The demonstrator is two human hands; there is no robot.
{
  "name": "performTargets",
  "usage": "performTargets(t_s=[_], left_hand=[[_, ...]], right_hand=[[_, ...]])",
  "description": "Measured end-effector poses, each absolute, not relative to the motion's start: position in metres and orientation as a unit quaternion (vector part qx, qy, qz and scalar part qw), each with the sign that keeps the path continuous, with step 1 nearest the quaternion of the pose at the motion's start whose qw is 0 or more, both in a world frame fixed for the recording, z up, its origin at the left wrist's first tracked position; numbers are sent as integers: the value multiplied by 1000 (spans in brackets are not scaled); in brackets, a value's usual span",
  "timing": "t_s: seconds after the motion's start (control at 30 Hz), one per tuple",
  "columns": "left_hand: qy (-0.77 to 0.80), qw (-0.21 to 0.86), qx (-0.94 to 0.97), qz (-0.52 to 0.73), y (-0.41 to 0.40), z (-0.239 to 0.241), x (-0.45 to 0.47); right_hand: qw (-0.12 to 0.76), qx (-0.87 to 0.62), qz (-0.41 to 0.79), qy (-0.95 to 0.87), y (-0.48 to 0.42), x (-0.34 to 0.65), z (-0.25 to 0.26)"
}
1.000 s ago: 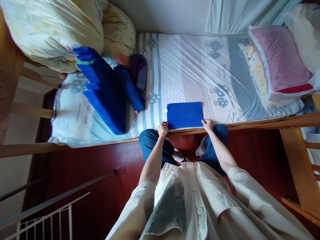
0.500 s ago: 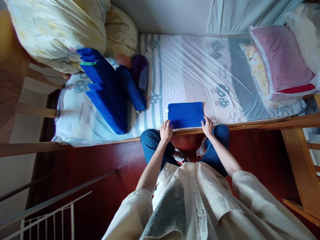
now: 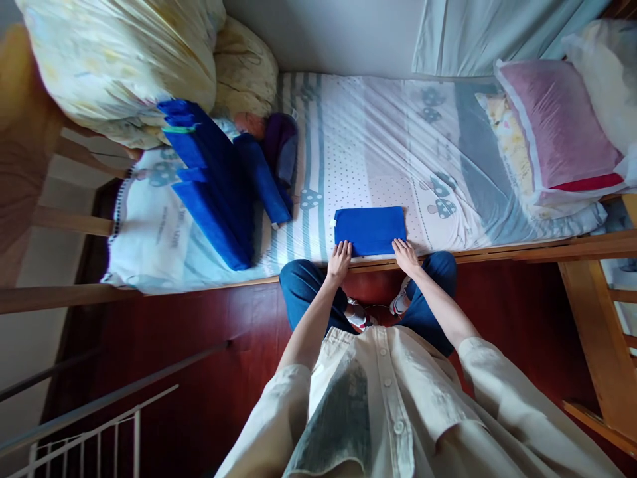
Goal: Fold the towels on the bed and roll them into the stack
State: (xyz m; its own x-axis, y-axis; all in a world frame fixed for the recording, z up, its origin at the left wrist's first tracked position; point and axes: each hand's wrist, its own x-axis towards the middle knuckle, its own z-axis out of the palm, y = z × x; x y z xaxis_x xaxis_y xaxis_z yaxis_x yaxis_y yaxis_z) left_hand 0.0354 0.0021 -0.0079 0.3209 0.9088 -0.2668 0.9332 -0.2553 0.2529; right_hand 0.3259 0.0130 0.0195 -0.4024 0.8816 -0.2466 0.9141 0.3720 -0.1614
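Note:
A flat blue folded cloth (image 3: pixel 371 229) with a small white tag on its left edge lies at the front edge of the bed. My left hand (image 3: pixel 340 260) rests its fingers on the near left corner of this cloth. On the near right corner lie the fingers of my right hand (image 3: pixel 405 255). Both hands look flat, with fingers extended over the near edge; whether the thumbs reach under the cloth cannot be made out.
To the left, a stack of folded blue cloths (image 3: pixel 213 192) leans beside a rolled blue cloth (image 3: pixel 261 176) and a dark purple bundle (image 3: pixel 281 143). Bulky yellow bedding (image 3: pixel 134 60) fills the back left. A pink pillow (image 3: pixel 572 123) in clear wrapping sits right. A wooden rail (image 3: pixel 537 251) borders the bed.
Both hands have moved inward along the cloth's near edge, from its side corners onto its top. The cloth stays in place on the bed.

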Motion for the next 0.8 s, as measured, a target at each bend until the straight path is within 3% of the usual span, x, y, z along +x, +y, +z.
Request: performTargets(t_s=[0.3, 0.53, 0.8], left_hand=[[581, 190, 790, -44, 8, 1, 37], [577, 212, 788, -36, -16, 9, 31], [651, 267, 710, 17, -9, 25, 19]], right_hand=[[55, 564, -112, 816, 25, 319, 14], [59, 565, -160, 807, 8, 327, 23], [-45, 591, -294, 750, 12, 352, 26]])
